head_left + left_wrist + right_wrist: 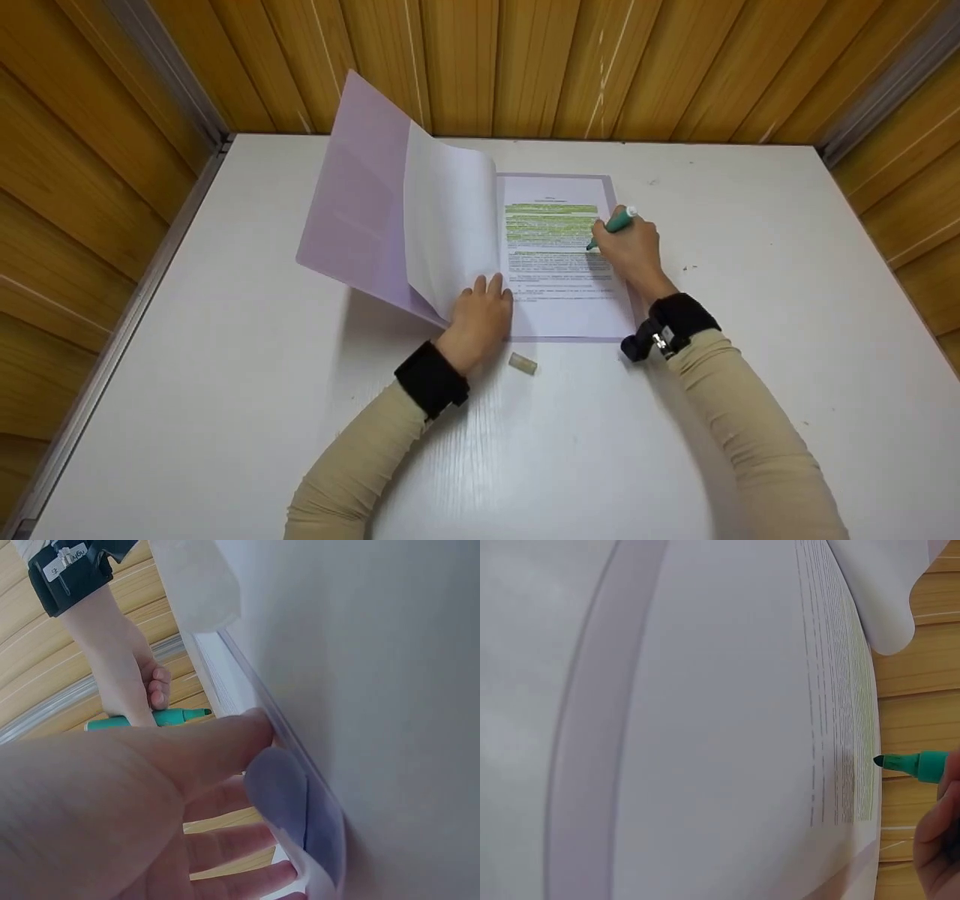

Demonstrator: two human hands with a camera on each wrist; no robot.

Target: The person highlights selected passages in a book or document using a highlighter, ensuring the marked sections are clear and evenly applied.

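The right hand grips the green highlighter, tip angled down-left onto the printed page. The left hand, fingers straight, presses the turned sheets near the worktop's front edge.

Printed text on the page too small to read. Small object on the table: identity unclear. Right hand cut by the frame edge in right wrist view. Left hand blurred in left wrist view.
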